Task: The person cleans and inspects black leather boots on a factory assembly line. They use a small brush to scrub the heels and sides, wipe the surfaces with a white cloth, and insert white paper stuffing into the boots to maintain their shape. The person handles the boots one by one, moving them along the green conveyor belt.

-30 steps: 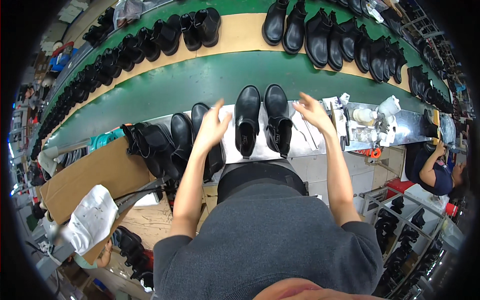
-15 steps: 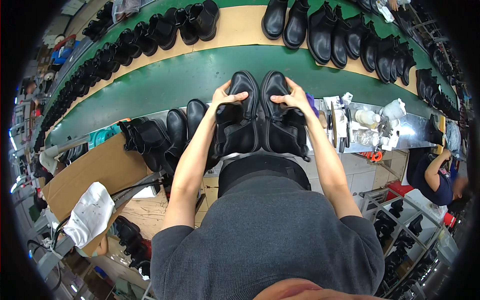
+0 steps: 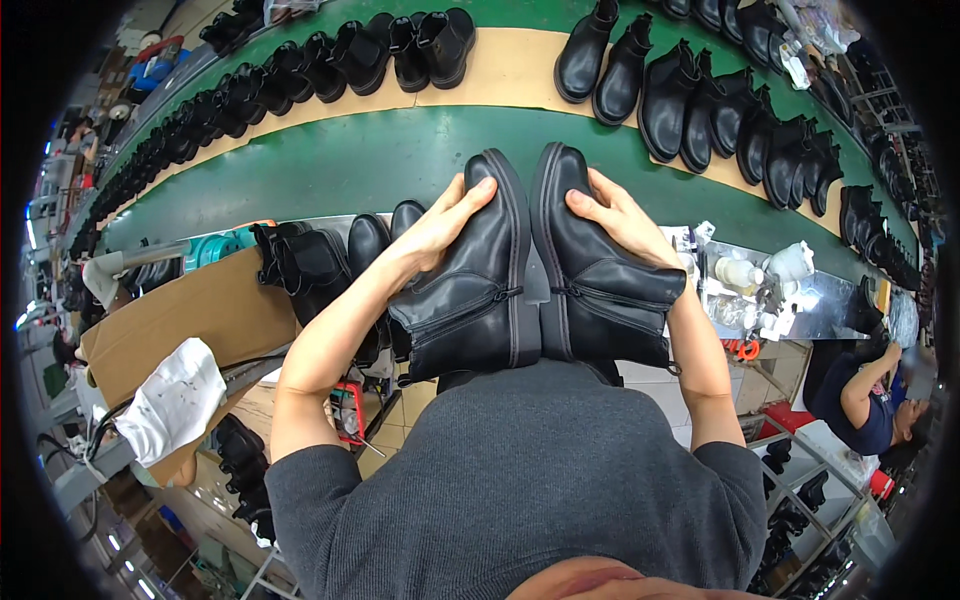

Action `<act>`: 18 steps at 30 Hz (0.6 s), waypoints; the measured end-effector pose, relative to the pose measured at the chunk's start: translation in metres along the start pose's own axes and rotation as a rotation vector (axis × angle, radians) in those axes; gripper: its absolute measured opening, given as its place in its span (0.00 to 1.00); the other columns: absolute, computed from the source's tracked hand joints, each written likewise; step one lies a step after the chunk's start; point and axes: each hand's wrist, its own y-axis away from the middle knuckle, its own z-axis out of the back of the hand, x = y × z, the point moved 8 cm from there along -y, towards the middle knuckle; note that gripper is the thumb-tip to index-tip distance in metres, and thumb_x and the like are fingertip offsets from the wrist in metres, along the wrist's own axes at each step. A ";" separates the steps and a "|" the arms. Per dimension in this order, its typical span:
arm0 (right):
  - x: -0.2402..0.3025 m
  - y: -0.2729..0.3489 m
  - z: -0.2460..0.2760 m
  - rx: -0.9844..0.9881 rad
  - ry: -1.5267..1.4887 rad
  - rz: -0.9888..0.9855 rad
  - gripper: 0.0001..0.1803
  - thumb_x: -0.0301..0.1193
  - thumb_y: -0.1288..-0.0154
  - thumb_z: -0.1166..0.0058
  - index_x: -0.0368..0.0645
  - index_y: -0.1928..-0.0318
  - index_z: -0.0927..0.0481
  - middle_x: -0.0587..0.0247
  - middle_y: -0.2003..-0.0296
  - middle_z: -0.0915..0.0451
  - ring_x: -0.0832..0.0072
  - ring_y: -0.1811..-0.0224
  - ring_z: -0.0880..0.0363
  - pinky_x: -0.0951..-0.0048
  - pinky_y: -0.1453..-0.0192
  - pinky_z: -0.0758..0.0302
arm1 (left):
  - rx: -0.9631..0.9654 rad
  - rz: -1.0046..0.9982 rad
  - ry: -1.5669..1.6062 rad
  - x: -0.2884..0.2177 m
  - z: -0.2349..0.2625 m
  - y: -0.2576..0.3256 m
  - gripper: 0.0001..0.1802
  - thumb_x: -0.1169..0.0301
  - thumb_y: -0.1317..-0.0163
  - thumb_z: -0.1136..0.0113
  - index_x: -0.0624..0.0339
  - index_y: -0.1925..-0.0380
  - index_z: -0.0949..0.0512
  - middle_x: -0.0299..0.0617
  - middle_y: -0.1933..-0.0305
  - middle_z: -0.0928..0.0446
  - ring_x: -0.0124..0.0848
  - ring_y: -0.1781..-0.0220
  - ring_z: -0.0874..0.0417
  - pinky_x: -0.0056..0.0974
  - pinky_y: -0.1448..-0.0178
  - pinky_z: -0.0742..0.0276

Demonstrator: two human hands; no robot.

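In each hand I hold a black leather ankle boot, toe pointing away from me. My left hand (image 3: 447, 218) grips the toe part of the left boot (image 3: 470, 310), thumb across its upper. Around the forefoot of the right boot (image 3: 600, 310), my right hand (image 3: 625, 220) is closed in the same way. Both boots are tipped onto their sides, so the soles face each other with a narrow gap. A side zip with a small pull shows on each shaft. The fingers under the boots are partly hidden.
A green conveyor (image 3: 330, 160) carries rows of similar boots on tan board. More boots (image 3: 305, 260) stand left, beside a cardboard sheet (image 3: 190, 330) and a white cloth (image 3: 180, 400). White bottles (image 3: 738, 272) and tools lie on a metal ledge at right. Another person (image 3: 865, 395) works far right.
Both boots have come closer to me and rolled outward, so their zipped inner sides and sole edges now show. My hands still hold them, and my elbows have spread.
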 end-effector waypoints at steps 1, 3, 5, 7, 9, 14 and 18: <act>-0.005 -0.001 0.000 -0.020 -0.030 0.004 0.36 0.45 0.35 0.40 0.29 0.38 0.33 0.55 0.45 0.25 0.75 0.44 0.27 0.73 0.39 0.31 | -0.018 -0.055 -0.076 -0.004 -0.001 0.001 0.60 0.39 0.38 0.44 0.77 0.30 0.65 0.60 0.24 0.56 0.42 0.25 0.45 0.39 0.25 0.46; -0.025 -0.007 -0.009 0.030 -0.198 -0.071 0.33 0.45 0.33 0.42 0.30 0.39 0.31 0.58 0.50 0.22 0.78 0.52 0.22 0.76 0.48 0.24 | 0.031 -0.122 0.042 0.007 -0.003 -0.012 0.54 0.38 0.38 0.45 0.72 0.31 0.51 0.56 0.29 0.44 0.41 0.28 0.38 0.37 0.28 0.40; -0.037 -0.004 -0.026 0.163 -0.464 -0.196 0.32 0.48 0.31 0.47 0.31 0.40 0.30 0.56 0.51 0.21 0.76 0.55 0.19 0.77 0.52 0.22 | 0.137 -0.262 0.117 0.008 -0.008 -0.017 0.48 0.34 0.39 0.50 0.70 0.37 0.36 0.55 0.39 0.29 0.43 0.37 0.26 0.39 0.33 0.29; -0.037 0.004 -0.022 0.159 -0.814 -0.210 0.36 0.55 0.29 0.58 0.33 0.38 0.32 0.50 0.51 0.21 0.67 0.56 0.18 0.72 0.53 0.21 | 0.467 -0.111 0.501 -0.004 -0.035 -0.013 0.48 0.31 0.39 0.55 0.67 0.40 0.32 0.55 0.43 0.26 0.44 0.41 0.23 0.44 0.38 0.25; -0.052 -0.011 -0.012 0.101 -1.145 -0.100 0.40 0.60 0.29 0.63 0.35 0.36 0.34 0.44 0.50 0.22 0.60 0.56 0.19 0.66 0.53 0.21 | 0.597 -0.005 0.871 -0.022 -0.053 -0.003 0.48 0.28 0.41 0.59 0.64 0.43 0.29 0.57 0.48 0.25 0.50 0.49 0.20 0.52 0.46 0.20; -0.015 -0.008 -0.025 0.244 -1.168 0.151 0.39 0.58 0.30 0.59 0.35 0.36 0.34 0.44 0.50 0.22 0.59 0.56 0.19 0.63 0.52 0.21 | 0.579 -0.080 0.918 -0.047 -0.060 0.008 0.45 0.30 0.39 0.57 0.63 0.45 0.28 0.54 0.50 0.23 0.48 0.54 0.18 0.50 0.49 0.18; 0.019 0.005 -0.021 0.295 -1.031 0.066 0.38 0.57 0.31 0.56 0.35 0.37 0.34 0.43 0.49 0.23 0.57 0.55 0.19 0.61 0.52 0.20 | 0.249 0.055 0.837 -0.022 -0.032 -0.006 0.44 0.31 0.39 0.55 0.62 0.44 0.28 0.53 0.50 0.23 0.46 0.55 0.17 0.49 0.51 0.17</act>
